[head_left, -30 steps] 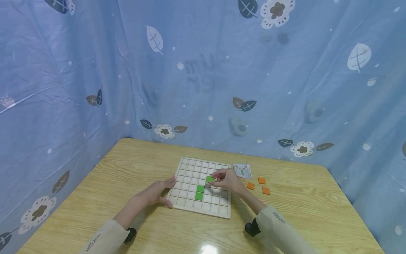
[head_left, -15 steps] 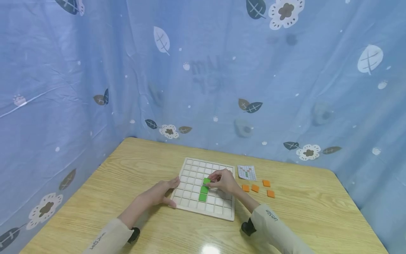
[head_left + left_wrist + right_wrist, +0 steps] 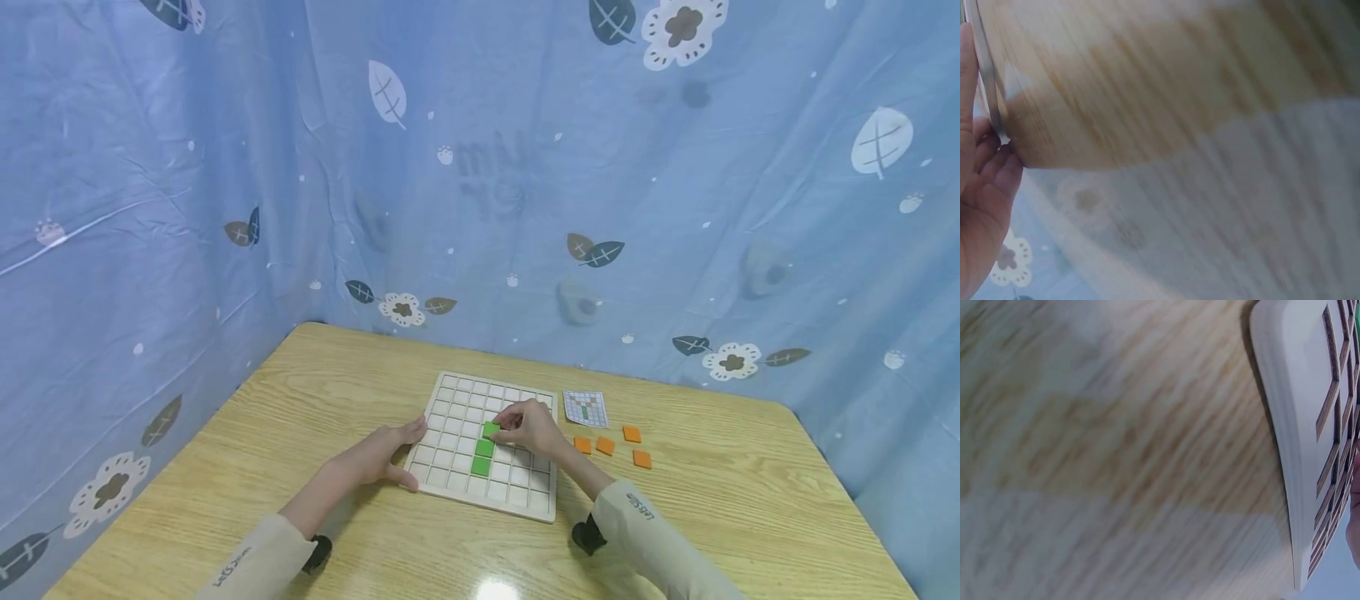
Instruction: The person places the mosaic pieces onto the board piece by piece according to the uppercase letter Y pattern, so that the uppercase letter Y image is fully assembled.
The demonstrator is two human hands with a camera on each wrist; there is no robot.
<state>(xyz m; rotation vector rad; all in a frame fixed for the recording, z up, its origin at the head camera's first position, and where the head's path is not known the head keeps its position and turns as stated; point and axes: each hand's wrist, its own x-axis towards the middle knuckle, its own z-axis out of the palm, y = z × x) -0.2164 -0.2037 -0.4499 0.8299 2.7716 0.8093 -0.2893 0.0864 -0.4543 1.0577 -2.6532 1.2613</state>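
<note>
A pale wooden grid board [image 3: 450, 492] lies on the table, with two green square tiles [image 3: 481, 465] in one column of its cells. My right hand [image 3: 534, 429] is over the board and pinches a third green tile [image 3: 491, 429] at the far end of that column. Whether this tile sits flat in its cell I cannot tell. The left hand [image 3: 382, 454] holds the board at its left edge, the thumb near the front left corner. In the left wrist view its fingers [image 3: 1004, 169] lie against the board's edge [image 3: 988, 81]. Only a sliver of the right hand [image 3: 1354, 512] shows in the right wrist view.
Several orange square tiles [image 3: 605, 447] lie loose on the table [image 3: 697, 500] right of the board. A small printed pattern card [image 3: 585, 409] lies behind them, by the board's far right corner. A blue curtain [image 3: 480, 167] hangs behind the table.
My right hand has brought the green tile left, into line with the other two, and now barely moves. The left hand stays at the board's edge. The head view has shifted slightly.
</note>
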